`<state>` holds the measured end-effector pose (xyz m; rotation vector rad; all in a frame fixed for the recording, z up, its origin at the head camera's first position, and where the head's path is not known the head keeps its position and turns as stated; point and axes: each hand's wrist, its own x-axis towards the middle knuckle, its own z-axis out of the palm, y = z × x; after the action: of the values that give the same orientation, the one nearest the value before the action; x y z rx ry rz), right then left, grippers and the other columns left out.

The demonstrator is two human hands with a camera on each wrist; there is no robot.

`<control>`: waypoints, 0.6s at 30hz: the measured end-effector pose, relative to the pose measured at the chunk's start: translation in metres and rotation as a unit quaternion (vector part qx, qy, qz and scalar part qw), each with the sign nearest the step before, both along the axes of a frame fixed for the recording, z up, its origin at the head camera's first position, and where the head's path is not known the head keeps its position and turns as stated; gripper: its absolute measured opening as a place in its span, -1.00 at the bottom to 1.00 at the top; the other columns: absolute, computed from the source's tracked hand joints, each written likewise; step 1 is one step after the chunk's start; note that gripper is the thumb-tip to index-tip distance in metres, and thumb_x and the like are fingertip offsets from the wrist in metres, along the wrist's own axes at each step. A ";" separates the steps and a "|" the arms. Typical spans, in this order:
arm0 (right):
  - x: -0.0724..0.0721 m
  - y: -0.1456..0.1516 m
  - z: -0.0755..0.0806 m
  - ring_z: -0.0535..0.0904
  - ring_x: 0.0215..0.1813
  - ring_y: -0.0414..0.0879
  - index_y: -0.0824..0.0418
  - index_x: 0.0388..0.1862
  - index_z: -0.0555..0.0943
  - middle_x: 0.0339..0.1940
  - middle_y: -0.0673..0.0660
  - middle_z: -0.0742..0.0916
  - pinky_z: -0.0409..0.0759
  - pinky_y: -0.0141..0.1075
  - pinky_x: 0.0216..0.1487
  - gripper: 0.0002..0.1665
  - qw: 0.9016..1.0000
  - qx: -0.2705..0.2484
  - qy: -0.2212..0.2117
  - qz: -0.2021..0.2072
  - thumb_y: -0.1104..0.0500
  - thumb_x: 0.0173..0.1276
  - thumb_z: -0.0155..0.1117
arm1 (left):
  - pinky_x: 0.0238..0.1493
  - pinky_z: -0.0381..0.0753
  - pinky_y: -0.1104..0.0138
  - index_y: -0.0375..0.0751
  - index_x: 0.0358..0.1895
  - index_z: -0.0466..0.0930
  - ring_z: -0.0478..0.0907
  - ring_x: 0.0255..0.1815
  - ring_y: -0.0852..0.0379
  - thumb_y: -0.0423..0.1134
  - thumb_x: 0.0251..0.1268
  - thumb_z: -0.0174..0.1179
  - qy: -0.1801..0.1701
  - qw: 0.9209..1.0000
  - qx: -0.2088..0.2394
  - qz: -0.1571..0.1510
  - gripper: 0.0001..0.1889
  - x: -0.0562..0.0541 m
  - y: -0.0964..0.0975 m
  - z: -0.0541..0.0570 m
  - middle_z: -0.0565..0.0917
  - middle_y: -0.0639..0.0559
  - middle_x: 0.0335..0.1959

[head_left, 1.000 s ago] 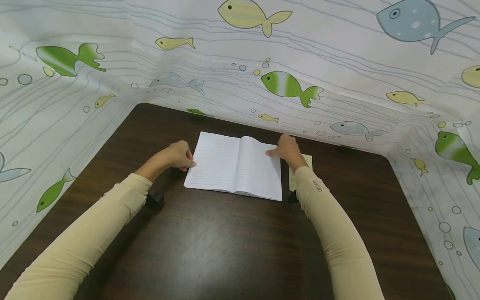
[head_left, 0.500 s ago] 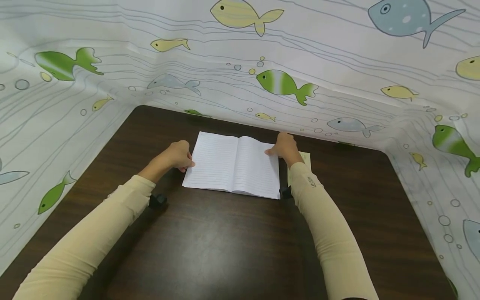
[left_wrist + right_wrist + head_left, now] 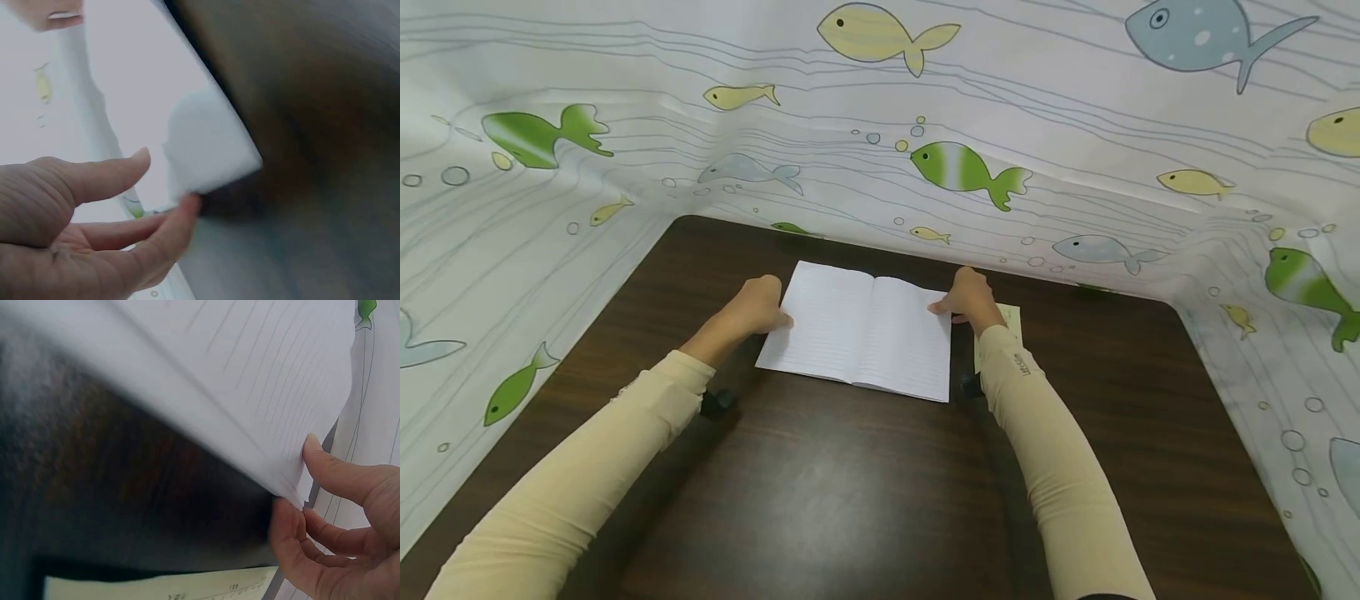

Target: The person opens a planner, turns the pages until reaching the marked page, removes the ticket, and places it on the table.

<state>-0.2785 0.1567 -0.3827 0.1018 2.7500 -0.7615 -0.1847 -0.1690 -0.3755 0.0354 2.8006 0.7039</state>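
Note:
An open notebook (image 3: 827,325) with white lined pages lies between my two hands over the dark table. My left hand (image 3: 756,307) holds its left edge; in the left wrist view the thumb (image 3: 128,172) is over the page and the fingers reach the edge. At the right edge, my right hand (image 3: 968,298) pinches the notebook near its far corner. The right wrist view has that thumb (image 3: 322,459) on the lined page and the curled fingers underneath, with the near edge raised above the dark tabletop.
A pale yellow sheet with writing (image 3: 1011,321) lies on the table (image 3: 820,500), partly under the right forearm. White fish-patterned sheeting (image 3: 850,117) walls off the back and both sides. Black wrist devices (image 3: 718,404) hang below the cuffs.
The notebook has shifted slightly left, and its right page bulges less. My left thumb now reaches farther over the page. My right hand keeps its hold at the right edge.

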 end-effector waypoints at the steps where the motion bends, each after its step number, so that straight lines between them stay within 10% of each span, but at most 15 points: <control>1: 0.000 0.000 0.000 0.76 0.20 0.29 0.53 0.48 0.39 0.37 0.46 0.62 0.89 -0.18 -0.06 -0.08 1.000 -0.005 -0.001 -0.001 0.21 0.29 0.66 | -0.07 0.65 0.03 -0.64 -0.02 0.47 0.47 -0.18 -0.12 -0.37 0.39 0.39 0.004 1.000 -0.006 -0.003 -0.63 -0.001 0.001 0.001 0.54 -0.28 -0.20; 9: 0.000 -0.006 0.001 0.80 0.12 0.27 0.51 0.47 0.42 0.36 0.45 0.62 0.88 -0.22 -0.11 -0.10 1.000 0.009 0.006 -0.008 0.21 0.28 0.67 | 0.02 0.73 0.01 -0.62 -0.02 0.48 0.71 -0.17 -0.18 -0.28 0.46 0.40 -0.037 0.999 0.009 0.003 -0.60 -0.009 0.003 0.002 0.64 -0.39 -0.11; 18: -0.001 -0.007 0.002 0.70 0.27 0.31 0.48 0.52 0.37 0.41 0.45 0.58 0.88 -0.24 -0.15 -0.04 1.000 0.011 -0.006 -0.020 0.23 0.27 0.67 | 0.34 0.73 -0.05 -0.76 0.32 0.35 0.73 0.22 -0.33 -0.33 0.56 0.30 -0.126 0.976 0.173 0.033 -0.45 -0.008 0.010 0.003 0.50 -0.54 0.29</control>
<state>-0.2797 0.1502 -0.3811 0.1648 2.7534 -0.7381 -0.1927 -0.1588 -0.3723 -0.0790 2.4195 1.1212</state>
